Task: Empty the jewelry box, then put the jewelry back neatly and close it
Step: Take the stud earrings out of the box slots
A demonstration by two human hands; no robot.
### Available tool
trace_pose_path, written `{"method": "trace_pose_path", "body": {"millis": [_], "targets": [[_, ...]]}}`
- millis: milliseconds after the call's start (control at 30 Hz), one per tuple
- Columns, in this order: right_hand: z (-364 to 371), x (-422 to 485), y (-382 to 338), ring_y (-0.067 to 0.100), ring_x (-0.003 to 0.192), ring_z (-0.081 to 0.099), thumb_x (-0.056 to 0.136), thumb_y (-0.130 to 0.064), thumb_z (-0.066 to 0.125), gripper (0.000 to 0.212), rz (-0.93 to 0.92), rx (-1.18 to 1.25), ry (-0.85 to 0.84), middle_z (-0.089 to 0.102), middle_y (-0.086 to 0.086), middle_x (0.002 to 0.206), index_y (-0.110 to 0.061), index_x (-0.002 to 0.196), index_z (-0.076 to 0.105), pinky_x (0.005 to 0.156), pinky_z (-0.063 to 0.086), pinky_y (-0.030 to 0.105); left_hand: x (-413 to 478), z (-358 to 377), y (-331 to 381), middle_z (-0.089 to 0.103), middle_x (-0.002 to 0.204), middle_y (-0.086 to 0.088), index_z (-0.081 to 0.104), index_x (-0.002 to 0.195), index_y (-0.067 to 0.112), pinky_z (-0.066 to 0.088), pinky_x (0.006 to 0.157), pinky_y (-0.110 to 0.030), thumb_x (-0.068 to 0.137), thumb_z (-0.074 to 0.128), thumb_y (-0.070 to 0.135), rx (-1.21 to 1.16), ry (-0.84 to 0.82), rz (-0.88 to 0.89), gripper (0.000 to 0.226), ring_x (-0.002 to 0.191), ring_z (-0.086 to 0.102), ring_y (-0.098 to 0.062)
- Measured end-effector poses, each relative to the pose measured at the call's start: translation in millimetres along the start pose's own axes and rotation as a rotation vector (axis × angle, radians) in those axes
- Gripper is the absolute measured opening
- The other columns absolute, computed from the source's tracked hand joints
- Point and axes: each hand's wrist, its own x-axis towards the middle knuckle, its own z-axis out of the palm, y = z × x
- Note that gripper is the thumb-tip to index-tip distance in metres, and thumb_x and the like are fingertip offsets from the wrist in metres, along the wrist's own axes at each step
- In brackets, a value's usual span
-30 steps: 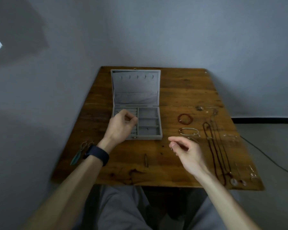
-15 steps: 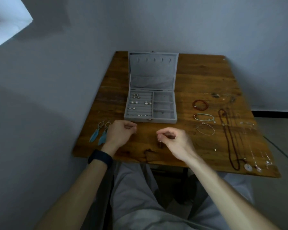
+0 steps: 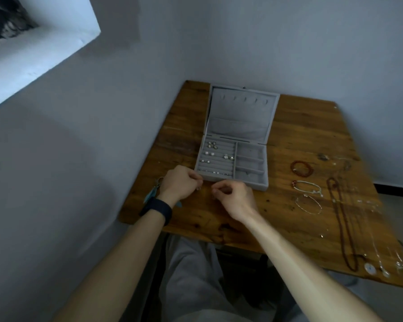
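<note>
Before the open jewelry box on the table, the left hand has come out of the ring rolls pinching a small earring. The right hand curls beside it; I cannot tell whether it holds anything. Studs remain inside, so emptying looks unfinished.

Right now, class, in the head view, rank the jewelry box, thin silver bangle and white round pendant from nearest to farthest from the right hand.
1. jewelry box, just beyond the right hand.
2. thin silver bangle, off to its right.
3. white round pendant, far right, by the near edge.
</note>
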Motion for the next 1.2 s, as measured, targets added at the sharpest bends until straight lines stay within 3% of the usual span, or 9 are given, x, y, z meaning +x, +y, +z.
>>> {"method": "trace_pose_path", "body": {"millis": [133,233,400,600,733,900,1033,1200], "targets": [[4,2,-7,-0.007,0.086,0.059,0.093,-0.037,0.068,0.011,-0.01,0.015,-0.03,0.07,-0.018,0.095,-0.036,0.103,0.074,0.062,0.039,0.008,-3,-7,-5,0.074,0.097,0.011,0.08,0.097,0.028,0.05,0.084,-0.022,0.088,0.075,0.031,-0.055,-0.049,0.014,0.011,0.093,0.064,-0.005],[4,0,-6,-0.005,0.089,0.062,0.092,-0.039,0.069,0.009,-0.04,0.017,-0.046,0.071,-0.02,0.092,-0.039,0.098,0.075,0.069,0.045,0.014,-8,-12,-12,0.076,0.085,0.014,0.08,0.092,0.03,0.049,0.073,-0.015,0.085,0.077,0.033,-0.063,-0.128,0.051,0.008,0.086,0.066,0.0],[4,2,-6,-0.009,0.083,0.059,0.093,-0.036,0.069,0.011,-0.068,-0.064,-0.003,0.066,-0.023,0.087,-0.036,0.101,0.076,0.064,0.039,0.003,-7,-10,-14,0.074,0.092,0.016,0.08,0.092,0.035,0.052,0.089,-0.025,0.085,0.076,0.036,0.005,-0.164,0.089,0.008,0.095,0.065,-0.002],[7,4,-4,0.003,0.1,0.063,0.094,-0.033,0.069,0.014,-0.08,-0.138,0.058,0.073,-0.011,0.104,-0.032,0.104,0.077,0.082,0.047,0.018,3,-4,-11,0.073,0.092,0.014,0.078,0.087,0.036,0.056,0.089,-0.034,0.085,0.076,0.036,0.08,-0.168,0.085,0.003,0.093,0.065,-0.007],[11,4,-3,0.007,0.105,0.065,0.094,-0.031,0.068,0.016,-0.104,-0.144,0.086,0.074,-0.008,0.109,-0.028,0.108,0.077,0.088,0.049,0.02,7,-2,-8,0.073,0.095,0.014,0.076,0.09,0.039,0.055,0.089,-0.033,0.087,0.075,0.037,0.1,-0.145,0.1,0.004,0.094,0.065,-0.006],[14,1,-4,0.008,0.104,0.066,0.096,-0.028,0.067,0.021,-0.154,-0.139,0.109,0.074,-0.005,0.111,-0.023,0.115,0.075,0.085,0.045,0.015,5,4,-12,0.074,0.099,0.012,0.076,0.103,0.036,0.056,0.089,-0.033,0.088,0.073,0.039,0.09,-0.106,0.136,0.015,0.095,0.066,-0.006],[13,-4,3,0.011,0.103,0.067,0.096,-0.026,0.067,0.024,-0.158,-0.145,0.16,0.075,-0.004,0.11,-0.022,0.118,0.073,0.088,0.049,0.02,-1,4,-16,0.073,0.104,0.01,0.072,0.117,0.032,0.054,0.088,-0.026,0.088,0.074,0.037,0.065,-0.084,0.164,0.029,0.096,0.066,-0.005],[12,-12,14,0.01,0.093,0.065,0.094,-0.026,0.068,0.025,-0.183,-0.214,0.181,0.073,-0.006,0.106,-0.02,0.118,0.069,0.08,0.05,0.022,-8,1,-18,0.07,0.097,0.015,0.071,0.111,0.032,0.056,0.084,-0.029,0.089,0.074,0.032,0.14,-0.043,0.199,0.022,0.091,0.065,-0.004]]}}
